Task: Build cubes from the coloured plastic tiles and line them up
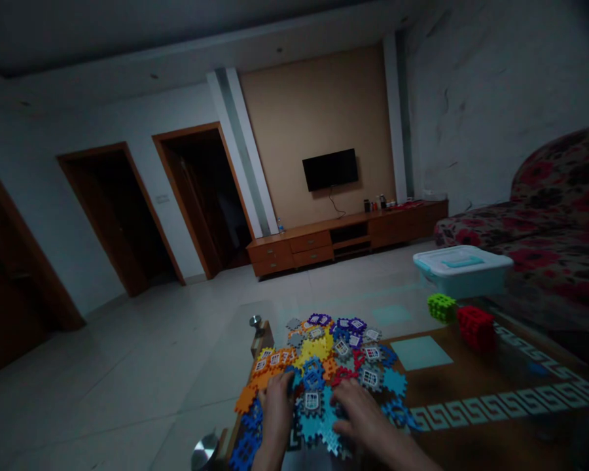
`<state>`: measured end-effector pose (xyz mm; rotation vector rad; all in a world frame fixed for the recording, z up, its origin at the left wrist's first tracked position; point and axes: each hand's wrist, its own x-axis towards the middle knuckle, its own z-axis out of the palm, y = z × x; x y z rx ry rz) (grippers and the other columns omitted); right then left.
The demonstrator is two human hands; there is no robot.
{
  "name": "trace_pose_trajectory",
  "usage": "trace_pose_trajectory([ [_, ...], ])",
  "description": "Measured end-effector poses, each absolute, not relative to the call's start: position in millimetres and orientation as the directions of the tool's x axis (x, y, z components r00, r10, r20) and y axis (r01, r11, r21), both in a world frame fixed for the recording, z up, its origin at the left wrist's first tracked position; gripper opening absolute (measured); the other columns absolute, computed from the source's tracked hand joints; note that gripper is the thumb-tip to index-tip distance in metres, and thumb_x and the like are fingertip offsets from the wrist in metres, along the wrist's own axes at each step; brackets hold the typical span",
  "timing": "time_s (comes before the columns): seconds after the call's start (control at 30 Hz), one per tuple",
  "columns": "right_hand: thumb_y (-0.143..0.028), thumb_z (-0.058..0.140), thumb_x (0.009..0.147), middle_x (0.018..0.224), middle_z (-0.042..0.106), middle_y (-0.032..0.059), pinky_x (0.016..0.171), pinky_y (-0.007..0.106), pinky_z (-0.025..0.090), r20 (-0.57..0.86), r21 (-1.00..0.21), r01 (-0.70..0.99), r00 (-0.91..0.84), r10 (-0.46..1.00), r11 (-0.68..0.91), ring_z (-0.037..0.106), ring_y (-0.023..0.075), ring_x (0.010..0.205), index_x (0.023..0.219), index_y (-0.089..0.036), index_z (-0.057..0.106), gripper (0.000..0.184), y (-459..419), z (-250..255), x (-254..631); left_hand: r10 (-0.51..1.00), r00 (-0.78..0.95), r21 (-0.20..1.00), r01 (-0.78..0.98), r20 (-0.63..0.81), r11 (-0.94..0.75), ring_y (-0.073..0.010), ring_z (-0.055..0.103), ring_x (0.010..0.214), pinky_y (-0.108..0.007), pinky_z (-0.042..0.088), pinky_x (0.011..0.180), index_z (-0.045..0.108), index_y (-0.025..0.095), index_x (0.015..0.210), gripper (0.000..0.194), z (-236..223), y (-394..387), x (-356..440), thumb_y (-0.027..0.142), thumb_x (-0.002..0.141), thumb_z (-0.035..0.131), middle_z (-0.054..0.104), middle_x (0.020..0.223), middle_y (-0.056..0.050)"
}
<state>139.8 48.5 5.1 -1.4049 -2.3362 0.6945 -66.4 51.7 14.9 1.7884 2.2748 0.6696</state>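
A heap of interlocking plastic gear-edged tiles (324,366) in orange, yellow, blue, purple and grey covers the near end of a glass-topped table (451,386). My left hand (277,409) rests at the heap's near left, with its fingers curled down among orange and blue tiles. My right hand (358,409) lies spread over blue and grey tiles at the near right. Neither hand clearly lifts a tile. A green cube (442,307) and a red cube (476,328), both built from similar plastic pieces, stand beyond the heap to the right.
A plastic storage box with a teal lid (463,269) stands on the floor past the table, beside a floral sofa (559,222). A metal knob (256,322) tops the table's far left corner. A wooden TV cabinet (346,239) stands against the far wall.
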Motion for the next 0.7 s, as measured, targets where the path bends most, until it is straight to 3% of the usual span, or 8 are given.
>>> trace_pose_trajectory([
  [0.13, -0.026, 0.082, 0.063, 0.135, 0.053, 0.0152, 0.102, 0.044, 0.036, -0.079, -0.454, 0.802, -0.470, 0.879, 0.388, 0.045, 0.0356, 0.125, 0.116, -0.020, 0.065, 0.056, 30, 19, 119, 0.944, -0.298, 0.475, 0.857, 0.144, 0.199, -0.0249, 0.054, 0.123, -0.040, 0.032, 0.105, 0.069, 0.024, 0.113, 0.045, 16, 41, -78, 0.011, 0.080, 0.041, 0.067, 0.124, -0.008],
  [0.3, -0.014, 0.070, 0.069, 0.130, 0.056, 0.0162, 0.100, 0.043, 0.037, -0.012, -0.406, 0.834, -0.413, 0.911, 0.373, 0.048, 0.0340, 0.122, 0.126, -0.017, 0.059, 0.058, 36, 18, 118, 0.924, -0.349, 0.501, 0.834, 0.155, 0.231, -0.0273, 0.050, 0.128, -0.044, 0.030, 0.109, 0.065, 0.023, 0.122, 0.053, 19, 17, -96, 0.009, 0.080, 0.036, 0.062, 0.132, -0.009],
  [0.43, -0.012, 0.061, 0.069, 0.129, 0.056, 0.0153, 0.100, 0.042, 0.038, 0.061, -0.430, 0.824, -0.382, 0.922, 0.370, 0.047, 0.0322, 0.122, 0.136, -0.017, 0.050, 0.068, 49, 8, 130, 0.978, -0.126, 0.549, 0.836, 0.164, 0.016, -0.0256, 0.046, 0.133, -0.042, 0.032, 0.111, 0.058, 0.028, 0.131, 0.057, 2, -7, -82, 0.009, 0.080, 0.040, 0.054, 0.141, -0.006],
  [0.53, -0.014, 0.055, 0.072, 0.133, 0.053, 0.0160, 0.105, 0.043, 0.034, 0.148, -0.453, 0.793, -0.383, 0.912, 0.407, 0.044, 0.0309, 0.126, 0.140, -0.014, 0.046, 0.068, 54, 3, 144, 0.991, 0.134, 0.538, 0.835, 0.008, -0.117, -0.0271, 0.042, 0.137, -0.048, 0.029, 0.114, 0.056, 0.041, 0.129, 0.053, -18, -25, -50, 0.015, 0.083, 0.046, 0.049, 0.146, -0.002],
  [0.63, -0.013, 0.052, 0.069, 0.136, 0.051, 0.0149, 0.111, 0.045, 0.027, 0.195, -0.475, 0.741, -0.437, 0.878, 0.474, 0.041, 0.0297, 0.129, 0.141, -0.015, 0.044, 0.072, 53, 1, 158, 0.978, 0.152, 0.468, 0.881, -0.140, -0.070, -0.0326, 0.034, 0.141, -0.056, 0.025, 0.114, 0.057, 0.039, 0.129, 0.053, -21, -36, -21, 0.015, 0.082, 0.050, 0.043, 0.150, -0.005],
  [0.7, -0.011, 0.052, 0.065, 0.137, 0.050, 0.0135, 0.112, 0.045, 0.027, 0.208, -0.504, 0.671, -0.517, 0.830, 0.544, 0.041, 0.0285, 0.129, 0.141, -0.017, 0.043, 0.076, 49, 1, 165, 0.983, 0.112, 0.414, 0.909, -0.147, -0.042, -0.0328, 0.035, 0.140, -0.053, 0.026, 0.114, 0.059, 0.033, 0.128, 0.052, -10, -37, -11, 0.013, 0.081, 0.049, 0.046, 0.148, -0.009],
])
